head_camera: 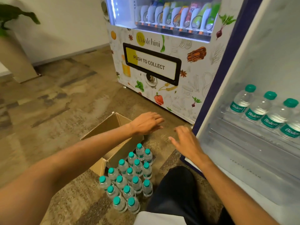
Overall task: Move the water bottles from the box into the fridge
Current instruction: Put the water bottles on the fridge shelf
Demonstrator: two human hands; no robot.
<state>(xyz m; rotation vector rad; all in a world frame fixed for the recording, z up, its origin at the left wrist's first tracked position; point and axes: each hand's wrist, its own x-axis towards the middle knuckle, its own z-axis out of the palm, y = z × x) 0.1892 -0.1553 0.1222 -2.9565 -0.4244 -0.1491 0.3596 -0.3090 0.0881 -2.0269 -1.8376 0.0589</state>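
Your left hand (146, 123) and right hand (186, 142) both hang empty, fingers spread, palms down, over the floor (56, 111) between the cardboard box (116, 125) and the open fridge (253, 62). Left forearm crosses over the box, which lies tipped on its side. Cluster of water bottles (129, 177) with teal caps stands upright on the floor just beside the box, near your dark-trousered knee (177, 184). Four bottles in the fridge (266, 112) lie on a shelf, in a row. Vending machine (162, 54) stands just left of the fridge.
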